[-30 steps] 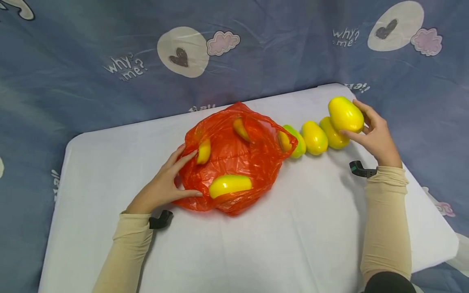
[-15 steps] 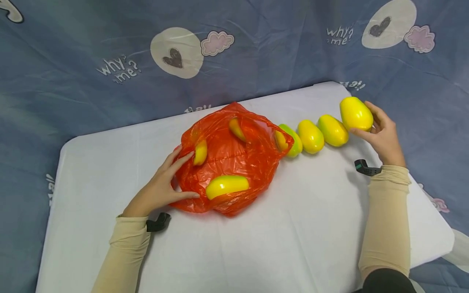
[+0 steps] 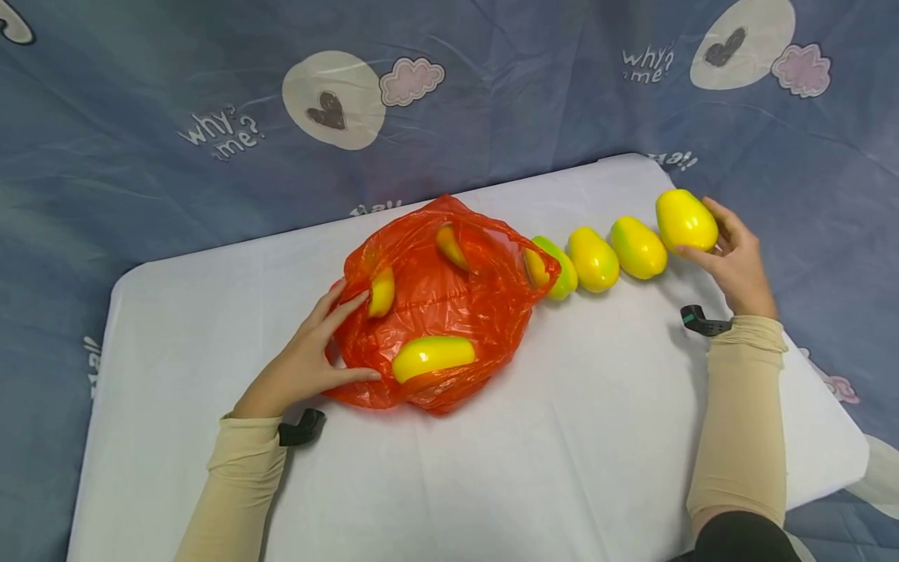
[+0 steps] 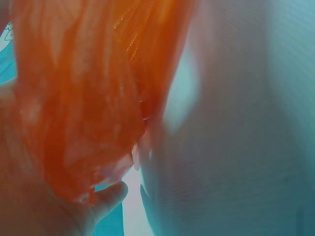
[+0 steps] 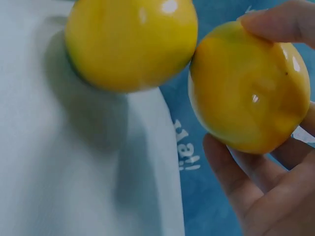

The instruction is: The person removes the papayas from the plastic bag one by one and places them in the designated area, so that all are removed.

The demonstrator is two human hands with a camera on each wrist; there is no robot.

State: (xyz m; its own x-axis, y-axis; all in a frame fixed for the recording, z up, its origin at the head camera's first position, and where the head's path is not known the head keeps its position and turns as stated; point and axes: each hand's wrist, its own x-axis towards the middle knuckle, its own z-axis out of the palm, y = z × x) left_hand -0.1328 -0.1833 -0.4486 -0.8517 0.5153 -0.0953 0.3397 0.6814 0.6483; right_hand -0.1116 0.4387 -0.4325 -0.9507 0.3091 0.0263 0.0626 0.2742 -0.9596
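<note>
At the right end of a row, my right hand grips a glossy yellow mango between thumb and fingers. In the right wrist view this held mango lies right against the neighbouring mango; whether they touch I cannot tell. My left hand rests on the left side of a red plastic bag, fingers spread and thumb at its mouth. Inside the bag shows a yellow-green mango. Two more yellow fruits, partly covered by film, appear deeper in. The left wrist view is mostly red film.
Three mangoes, the nearest being a greener mango partly behind the bag's edge, sit between the bag and the held one. All stand on a white-covered table. A blue printed cloth hangs behind it.
My right hand has carried its mango to the right, off the front of the third row mango, which now shows whole. My left hand keeps its place on the bag. The head view has shifted slightly.
</note>
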